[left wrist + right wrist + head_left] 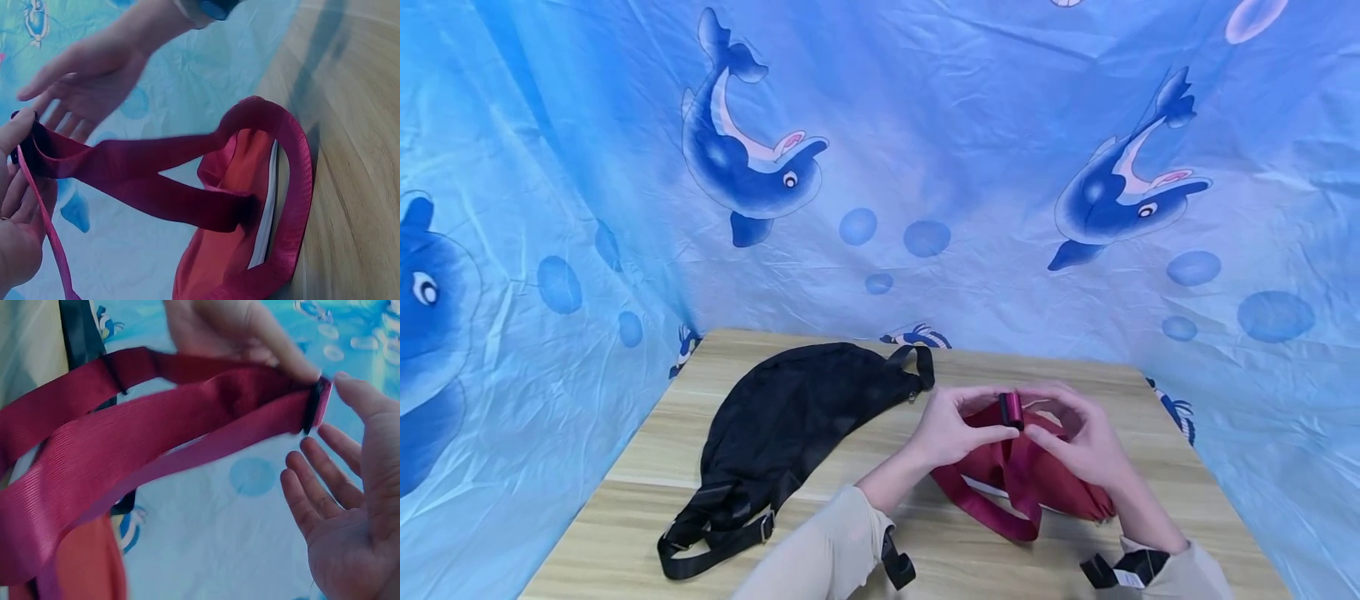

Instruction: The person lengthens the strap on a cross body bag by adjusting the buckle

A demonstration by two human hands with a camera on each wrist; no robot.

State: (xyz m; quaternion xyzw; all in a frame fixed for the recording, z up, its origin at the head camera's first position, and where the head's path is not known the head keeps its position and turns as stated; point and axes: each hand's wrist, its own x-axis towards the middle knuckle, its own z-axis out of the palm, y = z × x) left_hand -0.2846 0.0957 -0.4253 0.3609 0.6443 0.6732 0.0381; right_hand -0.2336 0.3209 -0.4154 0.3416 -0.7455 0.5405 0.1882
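Left grip [946, 428] pinches a black buckle [311, 407]; right grip [1092, 440] spreads nearby.

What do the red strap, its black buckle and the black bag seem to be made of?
Red strap: woven webbing, probably nylon or polyester, with a slight sheen; fine ribs show along its face.
Black buckle: likely plastic, since it looks rigid and dark; coated metal is possible.
Black bag: matte fabric, perhaps synthetic; it looks soft and barely shines.

Black bag [797, 417] lying on a wood-grain tabletop [625, 517], its strap [718, 557] looped at the near end, wrinkled blue backdrop [985, 108] behind and at both sides, printed with dolphins [730, 167] and bubbles [927, 238]
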